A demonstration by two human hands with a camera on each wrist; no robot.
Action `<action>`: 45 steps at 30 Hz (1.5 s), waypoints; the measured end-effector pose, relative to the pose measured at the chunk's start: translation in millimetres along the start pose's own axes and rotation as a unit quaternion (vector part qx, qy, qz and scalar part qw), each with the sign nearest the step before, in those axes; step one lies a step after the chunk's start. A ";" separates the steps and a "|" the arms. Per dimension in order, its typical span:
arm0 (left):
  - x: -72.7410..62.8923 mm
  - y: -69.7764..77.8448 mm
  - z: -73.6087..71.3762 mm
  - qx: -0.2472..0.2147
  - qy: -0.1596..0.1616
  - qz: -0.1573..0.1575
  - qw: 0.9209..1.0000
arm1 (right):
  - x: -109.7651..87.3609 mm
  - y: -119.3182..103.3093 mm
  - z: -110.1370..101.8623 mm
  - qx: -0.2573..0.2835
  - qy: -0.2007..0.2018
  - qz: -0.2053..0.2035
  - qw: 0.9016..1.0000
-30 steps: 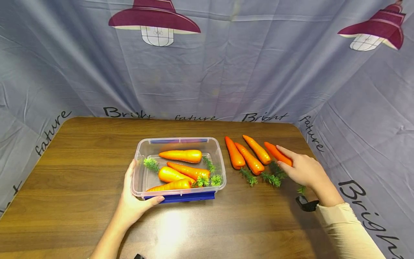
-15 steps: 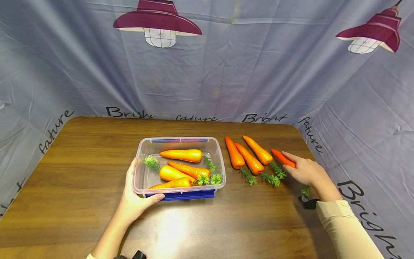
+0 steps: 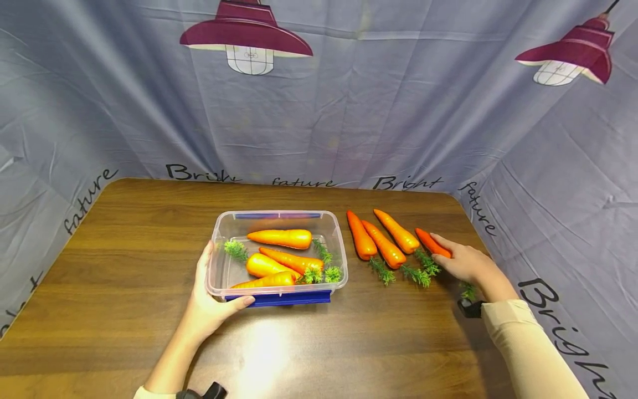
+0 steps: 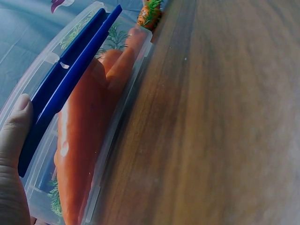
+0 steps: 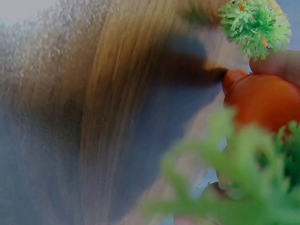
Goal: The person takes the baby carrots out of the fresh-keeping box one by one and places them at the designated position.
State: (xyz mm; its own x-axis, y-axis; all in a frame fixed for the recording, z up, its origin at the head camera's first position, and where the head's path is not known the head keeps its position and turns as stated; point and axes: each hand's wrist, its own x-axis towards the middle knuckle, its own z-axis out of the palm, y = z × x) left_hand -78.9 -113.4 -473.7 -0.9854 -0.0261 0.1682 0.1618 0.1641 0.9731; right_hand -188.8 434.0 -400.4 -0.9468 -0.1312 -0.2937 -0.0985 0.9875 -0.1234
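In the head view my left hand (image 3: 203, 307) holds a clear plastic container (image 3: 341, 244) at its front left corner, thumb on the blue latch (image 3: 284, 299). Inside lie several orange carrots (image 3: 280, 239) with leafy green tops. The left wrist view shows the thumb (image 4: 18, 122) against the latch and carrots (image 4: 82, 140) through the clear wall. To the right, my right hand (image 3: 468, 265) grips an orange-red carrot (image 3: 431, 243) low over the table. In the right wrist view its blurred green top (image 5: 229, 173) partly covers that carrot (image 5: 269, 101).
Three more carrots (image 3: 382, 244) lie side by side on the wooden table (image 3: 359, 332), between the container and my right hand. A grey printed curtain (image 3: 329, 122) surrounds the table at the back and sides.
My right hand has shifted the carrot slightly right and nearer me, away from the three others, then a little back left. My left hand stays on the container.
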 end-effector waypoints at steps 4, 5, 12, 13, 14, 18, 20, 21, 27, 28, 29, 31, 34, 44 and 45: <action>-0.9 1.2 -1.0 0.007 0.004 0.001 1.000 | 2.2 -0.6 0.5 0.015 -0.011 -0.008 1.000; -0.8 1.2 -1.0 0.006 0.004 0.004 1.000 | 2.7 -0.6 0.8 0.019 -0.013 -0.009 1.000; -0.7 1.2 0.4 -0.002 0.003 0.002 1.000 | 6.1 0.9 2.7 0.032 -0.020 -0.011 0.999; -0.8 1.6 0.5 -0.003 0.002 0.002 1.000 | 6.4 1.2 2.5 0.032 -0.023 -0.011 0.999; -0.9 1.8 0.3 -0.003 0.001 0.001 1.000 | 6.7 1.1 2.4 0.032 -0.025 -0.009 0.999; -0.7 2.4 0.5 0.002 0.002 0.001 1.000 | 8.6 0.6 2.8 0.035 -0.034 -0.006 0.999; -0.5 2.4 0.7 -0.001 0.004 0.003 1.000 | 9.7 -0.3 3.3 0.034 -0.037 -0.008 0.999; -0.4 2.2 0.9 -0.004 0.004 0.006 1.000 | 10.1 -0.1 3.3 0.033 -0.038 -0.009 0.999; 0.1 -0.1 1.9 -0.024 0.001 0.018 1.000 | 11.9 1.3 4.5 0.031 -0.042 -0.004 0.999; 0.2 -0.3 1.9 -0.024 0.001 0.019 1.000 | 12.4 1.5 5.4 0.031 -0.041 -0.004 0.999; 0.2 -0.7 2.0 -0.025 0.000 0.020 0.999 | 12.8 2.0 6.3 0.032 -0.040 -0.003 0.999; 0.4 -0.6 2.0 -0.025 -0.001 0.019 1.000 | 13.6 3.1 8.4 0.035 -0.042 -0.002 0.998; 0.3 -0.7 1.7 -0.024 -0.002 0.015 1.000 | 14.4 2.9 11.2 0.035 -0.048 -0.002 0.998; -0.3 -1.1 0.6 -0.012 0.003 -0.007 1.000 | 15.2 0.2 13.0 -0.033 -0.044 0.018 0.998; -0.2 -0.8 0.8 -0.013 0.002 -0.006 1.000 | 14.8 0.2 13.6 -0.043 -0.037 0.024 0.998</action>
State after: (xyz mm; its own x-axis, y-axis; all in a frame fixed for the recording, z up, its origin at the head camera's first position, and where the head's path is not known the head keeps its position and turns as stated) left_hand -78.9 -112.7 -474.6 -0.9871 -0.0326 0.1564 0.1506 0.1383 0.9789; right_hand -198.7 431.1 -417.7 -0.9263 -0.0859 -0.3669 -0.0822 0.9963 -0.0258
